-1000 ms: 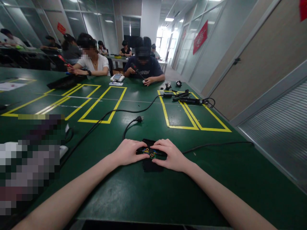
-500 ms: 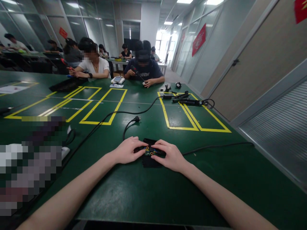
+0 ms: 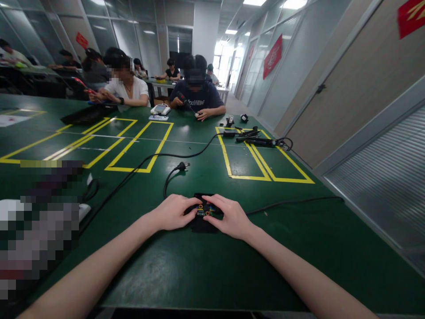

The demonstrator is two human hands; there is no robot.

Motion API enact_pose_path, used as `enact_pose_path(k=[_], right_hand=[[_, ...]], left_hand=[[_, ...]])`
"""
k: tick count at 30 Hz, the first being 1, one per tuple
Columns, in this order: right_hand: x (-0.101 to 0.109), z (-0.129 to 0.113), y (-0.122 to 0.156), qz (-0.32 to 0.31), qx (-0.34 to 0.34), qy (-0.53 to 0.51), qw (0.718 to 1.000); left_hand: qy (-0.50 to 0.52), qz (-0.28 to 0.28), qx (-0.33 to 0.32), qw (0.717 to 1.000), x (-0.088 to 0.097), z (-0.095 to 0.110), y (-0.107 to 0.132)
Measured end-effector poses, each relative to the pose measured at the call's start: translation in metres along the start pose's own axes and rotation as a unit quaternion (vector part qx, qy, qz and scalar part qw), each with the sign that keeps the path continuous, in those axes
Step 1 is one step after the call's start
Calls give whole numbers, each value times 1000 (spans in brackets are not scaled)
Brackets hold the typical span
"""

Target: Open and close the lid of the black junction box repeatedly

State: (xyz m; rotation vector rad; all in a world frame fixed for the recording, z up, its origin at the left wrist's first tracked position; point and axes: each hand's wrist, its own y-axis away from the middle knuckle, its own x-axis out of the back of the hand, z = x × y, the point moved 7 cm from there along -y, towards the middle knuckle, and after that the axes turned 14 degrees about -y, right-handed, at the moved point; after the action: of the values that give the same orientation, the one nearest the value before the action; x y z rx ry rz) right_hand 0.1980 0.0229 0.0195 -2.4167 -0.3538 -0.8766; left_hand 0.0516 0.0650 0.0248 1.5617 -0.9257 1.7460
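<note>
Now, low centre of frame: your left hand (image 3: 172, 212) and right hand (image 3: 230, 218) sit close together, both clamped on the small black device (image 3: 201, 227), fingertips curled over its top, orange rings showing between them. It lies flat on the green bench (image 3: 186, 270). A loose black plug (image 3: 182, 166) lies near, just above.

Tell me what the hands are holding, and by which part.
Both hands grip a small black device lying on the green table: the left hand on its left end, the right hand on its right end.
</note>
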Motion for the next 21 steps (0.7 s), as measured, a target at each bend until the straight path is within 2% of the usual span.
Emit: enact_pose_path(k=[5, 9, 13, 17, 21], right_hand=[[-1, 2, 1, -7, 6, 41, 999], [-1, 4, 1, -12, 6, 24, 1000], [5, 0, 1, -23, 39, -9, 999], [16, 5, 2, -43, 10, -4, 999], [22, 9, 4, -77, 12, 28, 997]], left_hand=[[11, 8, -8, 1000, -1, 1, 0], [18, 21, -18, 999, 0, 2, 1], [34, 30, 2, 999, 3, -9, 3], [36, 15, 34, 999, 3, -22, 5], [38, 14, 37, 998, 3, -25, 5]])
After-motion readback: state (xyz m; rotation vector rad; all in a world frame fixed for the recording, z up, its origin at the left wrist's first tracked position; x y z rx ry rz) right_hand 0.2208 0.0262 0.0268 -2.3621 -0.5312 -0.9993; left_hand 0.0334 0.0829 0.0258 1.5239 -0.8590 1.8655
